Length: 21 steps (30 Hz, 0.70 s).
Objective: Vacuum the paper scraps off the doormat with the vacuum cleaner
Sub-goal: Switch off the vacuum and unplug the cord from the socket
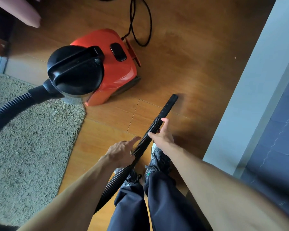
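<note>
— Where is the vacuum cleaner?

— It stands on the wooden floor, red with a black front. The grey doormat lies to its left, one corner reaching just under that front. A black cord loops on the floor behind it.

— And the hose?

— It leaves the vacuum cleaner's front, sweeps out over the doormat, and comes up again to the right of the vacuum cleaner. It ends in a nozzle pointing at the floor.

— Who holds it?

— The right hand has its fingers curled round the hose just behind the nozzle. The left hand lies against the hose lower down with its forefinger straight. I cannot tell whether it grips.
</note>
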Each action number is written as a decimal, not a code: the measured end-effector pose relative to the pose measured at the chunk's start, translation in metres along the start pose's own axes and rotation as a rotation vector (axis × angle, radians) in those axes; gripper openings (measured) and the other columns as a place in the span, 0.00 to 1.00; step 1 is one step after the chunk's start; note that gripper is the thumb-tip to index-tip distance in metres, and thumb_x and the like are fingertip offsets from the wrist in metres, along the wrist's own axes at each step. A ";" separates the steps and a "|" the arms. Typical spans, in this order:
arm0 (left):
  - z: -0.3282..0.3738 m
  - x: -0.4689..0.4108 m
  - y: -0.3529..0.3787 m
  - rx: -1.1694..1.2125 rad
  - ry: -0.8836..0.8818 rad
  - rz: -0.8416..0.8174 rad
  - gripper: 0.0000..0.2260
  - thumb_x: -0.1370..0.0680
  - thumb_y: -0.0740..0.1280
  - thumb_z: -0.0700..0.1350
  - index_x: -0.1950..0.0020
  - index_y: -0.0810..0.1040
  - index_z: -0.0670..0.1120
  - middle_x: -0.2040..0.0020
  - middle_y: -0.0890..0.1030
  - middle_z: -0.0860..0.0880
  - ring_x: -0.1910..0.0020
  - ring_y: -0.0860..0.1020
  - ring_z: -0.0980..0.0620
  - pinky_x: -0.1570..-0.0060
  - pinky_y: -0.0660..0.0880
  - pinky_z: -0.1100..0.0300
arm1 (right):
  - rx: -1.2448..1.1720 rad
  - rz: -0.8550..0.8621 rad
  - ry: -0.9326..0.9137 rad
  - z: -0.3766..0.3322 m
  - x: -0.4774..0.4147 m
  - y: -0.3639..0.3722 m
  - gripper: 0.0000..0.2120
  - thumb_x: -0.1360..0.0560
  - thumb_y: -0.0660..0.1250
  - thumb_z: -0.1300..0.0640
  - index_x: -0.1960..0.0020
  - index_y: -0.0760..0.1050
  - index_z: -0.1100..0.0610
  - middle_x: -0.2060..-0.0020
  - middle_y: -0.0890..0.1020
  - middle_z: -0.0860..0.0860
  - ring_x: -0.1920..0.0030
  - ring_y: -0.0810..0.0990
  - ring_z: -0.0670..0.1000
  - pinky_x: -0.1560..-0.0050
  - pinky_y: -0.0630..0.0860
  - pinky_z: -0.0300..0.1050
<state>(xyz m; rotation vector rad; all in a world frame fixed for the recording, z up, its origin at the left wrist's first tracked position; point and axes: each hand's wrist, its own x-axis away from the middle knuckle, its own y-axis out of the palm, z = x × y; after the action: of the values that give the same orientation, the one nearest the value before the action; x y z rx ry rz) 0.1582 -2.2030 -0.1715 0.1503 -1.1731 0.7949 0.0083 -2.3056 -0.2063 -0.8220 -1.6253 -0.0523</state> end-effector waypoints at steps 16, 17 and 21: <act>0.120 0.171 -0.200 -0.347 -0.140 0.293 0.39 0.22 0.63 0.62 0.20 0.49 0.46 0.26 0.65 0.41 0.28 0.64 0.40 0.41 0.73 0.48 | 0.692 0.019 -0.437 -0.130 0.185 -0.168 0.39 0.24 0.68 0.47 0.22 0.49 0.54 0.28 0.65 0.58 0.30 0.67 0.59 0.34 0.69 0.51; 0.130 0.187 -0.217 -0.350 -0.135 0.326 0.39 0.22 0.64 0.62 0.20 0.50 0.47 0.27 0.65 0.41 0.29 0.65 0.40 0.42 0.73 0.48 | 0.699 0.040 -0.455 -0.142 0.203 -0.182 0.39 0.23 0.67 0.46 0.22 0.49 0.54 0.28 0.65 0.58 0.30 0.68 0.59 0.35 0.70 0.51; 0.170 0.258 -0.276 -0.352 -0.101 0.460 0.35 0.23 0.64 0.61 0.22 0.55 0.47 0.29 0.67 0.41 0.31 0.68 0.40 0.42 0.74 0.47 | 0.721 0.167 -0.544 -0.184 0.274 -0.241 0.37 0.23 0.66 0.44 0.22 0.51 0.52 0.29 0.67 0.56 0.32 0.69 0.58 0.38 0.73 0.52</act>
<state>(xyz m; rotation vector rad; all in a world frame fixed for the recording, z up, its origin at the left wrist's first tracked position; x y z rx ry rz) 0.2417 -2.3643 0.2012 -0.3880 -1.4480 0.9724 0.0382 -2.4416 0.1783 -0.4108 -1.8742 0.8935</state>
